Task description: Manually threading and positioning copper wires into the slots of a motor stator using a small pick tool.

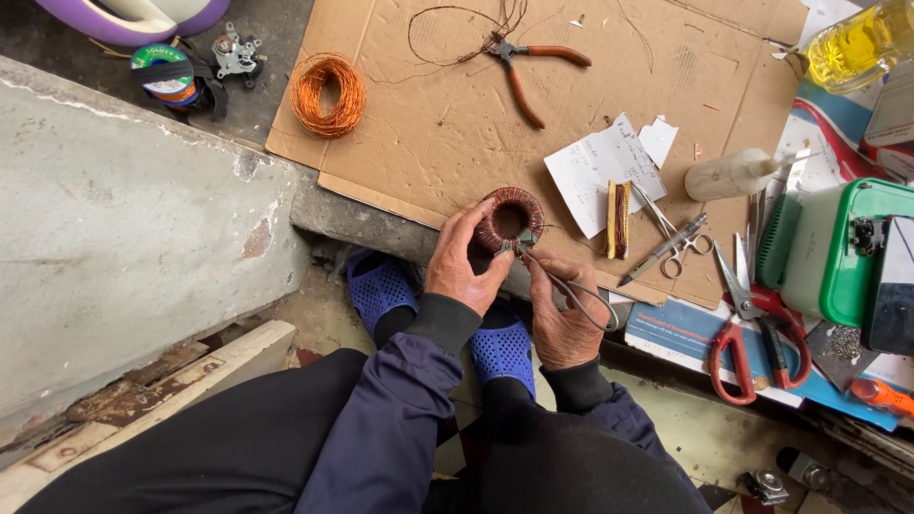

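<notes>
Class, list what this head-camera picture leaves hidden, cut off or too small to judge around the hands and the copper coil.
- Copper toroid coil, head view: its near side is covered by the left hand.
- Thin metal tool in the right hand: its tip at the coil is too small to identify.
- Yellow liquid bottle: cut off by the top-right edge.
- Purple and white object: cut off by the top edge.

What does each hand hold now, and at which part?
The left hand grips the copper-wound ring coil by its outer side. The right hand holds metal tweezers near the middle, tips at the coil.
</notes>
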